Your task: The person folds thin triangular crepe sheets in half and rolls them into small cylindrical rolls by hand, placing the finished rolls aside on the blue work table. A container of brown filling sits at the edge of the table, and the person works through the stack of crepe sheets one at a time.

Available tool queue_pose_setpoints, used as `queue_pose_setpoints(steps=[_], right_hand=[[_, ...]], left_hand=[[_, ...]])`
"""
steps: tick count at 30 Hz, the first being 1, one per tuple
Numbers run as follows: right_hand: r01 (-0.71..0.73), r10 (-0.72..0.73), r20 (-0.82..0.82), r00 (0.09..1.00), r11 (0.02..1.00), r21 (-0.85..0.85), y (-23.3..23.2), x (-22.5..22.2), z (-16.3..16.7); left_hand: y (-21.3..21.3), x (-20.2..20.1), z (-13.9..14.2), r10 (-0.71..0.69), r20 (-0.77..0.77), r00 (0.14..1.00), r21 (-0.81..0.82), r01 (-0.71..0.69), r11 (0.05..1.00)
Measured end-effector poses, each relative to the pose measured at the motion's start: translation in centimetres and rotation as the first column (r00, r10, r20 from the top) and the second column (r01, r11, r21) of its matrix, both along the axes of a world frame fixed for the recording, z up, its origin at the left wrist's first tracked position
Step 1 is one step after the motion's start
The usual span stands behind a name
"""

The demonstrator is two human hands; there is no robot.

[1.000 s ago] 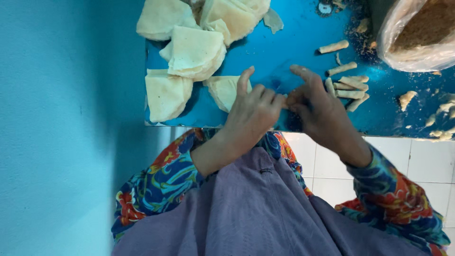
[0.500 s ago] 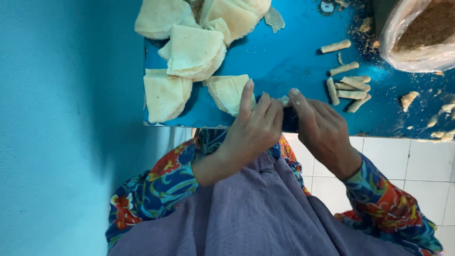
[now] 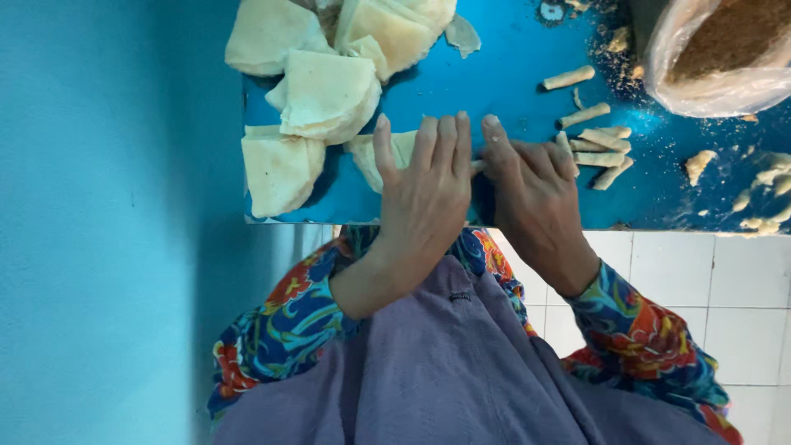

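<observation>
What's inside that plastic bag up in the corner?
The plastic bag holds a brown, crumbly filling, seen through its open top. How deep it goes, or what lies underneath, is hidden by the bag.

Both hands, the left hand (image 3: 424, 194) and the right hand (image 3: 535, 198), lie palm-down and hide what they press. The top edge cuts off the bag (image 3: 725, 62) and the pastry sheets (image 3: 387, 25).

1. 1 clear plastic bag (image 3: 717, 58) is sitting at the top right corner of the blue bench (image 3: 511, 66), bulging round, its mouth lying open, holding brown crumbly filling.
2. No labels, signs or screens are showing.
</observation>
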State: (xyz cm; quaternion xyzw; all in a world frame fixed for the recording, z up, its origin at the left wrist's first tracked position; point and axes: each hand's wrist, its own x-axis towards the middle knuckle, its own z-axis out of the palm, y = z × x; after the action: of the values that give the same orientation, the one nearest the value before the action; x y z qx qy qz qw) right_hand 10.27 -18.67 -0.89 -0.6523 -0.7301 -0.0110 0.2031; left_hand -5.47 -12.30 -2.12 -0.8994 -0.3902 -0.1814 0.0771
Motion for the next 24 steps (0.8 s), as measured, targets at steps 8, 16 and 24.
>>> queue_pose_setpoints(steps=[8,16,24], right_hand=[[0.320,-0.311,-0.173,0.935,0.947,0.027,-5.4,6.1,2.2],[0.151,-0.172,-0.133,0.976,0.977,-0.153,-4.9,9.9,1.5],[0.180,-0.217,-0.106,0.970,0.942,-0.284,-3.4,10.5,1.0]], left_hand=[[1.6,6.8,-1.8,-0.273,0.286,0.919,-0.307,0.357,0.882],[4.7,13.6,-5.1,-0.361,0.280,0.890,-0.258,0.432,0.864],[5.1,14.5,-5.9,-0.444,0.319,0.837,-0.231,0.523,0.820]])
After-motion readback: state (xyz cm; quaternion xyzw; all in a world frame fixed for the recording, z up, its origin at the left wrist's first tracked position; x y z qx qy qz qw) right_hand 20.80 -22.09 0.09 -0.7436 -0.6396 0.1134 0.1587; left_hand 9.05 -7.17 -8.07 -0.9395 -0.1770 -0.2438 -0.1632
